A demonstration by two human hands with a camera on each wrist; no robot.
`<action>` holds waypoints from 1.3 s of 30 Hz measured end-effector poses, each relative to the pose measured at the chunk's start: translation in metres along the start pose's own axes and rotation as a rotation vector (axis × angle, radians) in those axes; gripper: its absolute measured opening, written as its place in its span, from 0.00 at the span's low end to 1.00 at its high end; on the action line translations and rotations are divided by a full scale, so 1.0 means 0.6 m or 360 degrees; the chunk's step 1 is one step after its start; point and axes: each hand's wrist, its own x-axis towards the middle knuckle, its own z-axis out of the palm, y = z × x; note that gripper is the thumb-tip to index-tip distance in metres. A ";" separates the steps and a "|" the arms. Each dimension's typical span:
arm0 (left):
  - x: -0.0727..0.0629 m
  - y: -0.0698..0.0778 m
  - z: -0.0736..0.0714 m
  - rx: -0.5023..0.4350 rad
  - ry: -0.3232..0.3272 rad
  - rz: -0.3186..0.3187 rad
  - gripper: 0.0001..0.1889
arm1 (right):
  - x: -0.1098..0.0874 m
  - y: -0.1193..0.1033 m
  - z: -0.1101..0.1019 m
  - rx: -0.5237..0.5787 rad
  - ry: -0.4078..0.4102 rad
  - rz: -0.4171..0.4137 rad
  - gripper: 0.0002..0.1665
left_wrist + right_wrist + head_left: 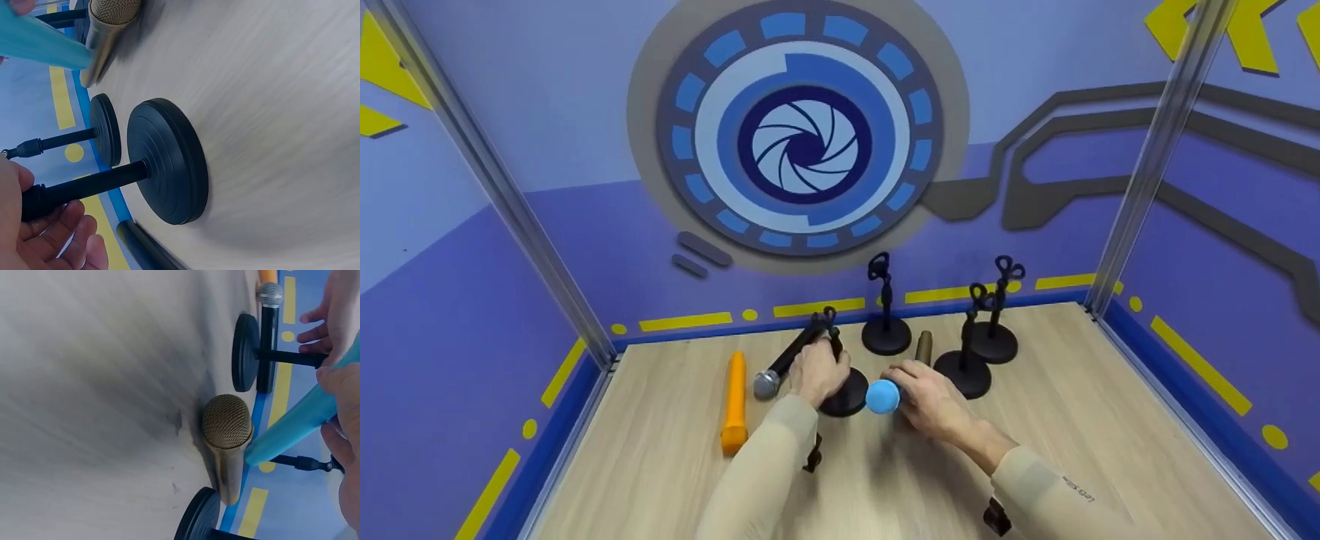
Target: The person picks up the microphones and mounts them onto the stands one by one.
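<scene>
My left hand grips the upper pole of a black desktop microphone stand, whose round base is close to the tabletop. In my right hand is a light blue microphone, tilted with its round head toward me. The right wrist view shows the right thumb and fingers wrapped about the blue body, its lower end pointing down beside a gold microphone that lies on the table. The blue microphone's head is outside both wrist views.
Left of the hands lie a black microphone with a silver head and an orange microphone. One black stand stands near the back wall; two more stands stand at the right. Walls enclose the wooden table.
</scene>
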 end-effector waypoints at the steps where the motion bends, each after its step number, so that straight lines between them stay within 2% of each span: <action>1: -0.002 -0.001 0.001 -0.0012 0.0003 0.0012 0.16 | 0.000 -0.001 -0.001 0.0032 0.0015 0.0027 0.29; 4: -0.010 -0.006 0.003 -0.0051 0.0006 0.0053 0.15 | -0.002 -0.001 -0.005 0.0107 0.0057 0.0090 0.30; 7: -0.018 -0.011 0.004 -0.0066 0.0020 0.0123 0.15 | -0.007 0.002 -0.007 0.0166 0.0109 0.0100 0.31; 15: -0.044 -0.022 -0.003 -0.0102 0.0020 0.0283 0.17 | -0.012 0.006 -0.007 0.0237 0.0283 -0.0023 0.35; 20: -0.061 -0.030 -0.007 -0.0137 -0.0001 0.0356 0.19 | -0.004 0.003 -0.016 0.0281 0.0255 0.0013 0.34; 28: -0.079 -0.038 -0.013 -0.0122 0.0011 0.0437 0.15 | 0.014 -0.005 -0.034 0.0337 0.0162 0.0078 0.36; 35: -0.103 -0.042 -0.016 -0.0174 -0.0049 0.0431 0.25 | 0.038 -0.016 -0.043 0.0368 0.0206 -0.0008 0.34; 39: -0.115 -0.043 -0.016 -0.0154 -0.0038 0.0469 0.23 | 0.051 -0.021 -0.049 0.0368 0.0211 -0.0055 0.32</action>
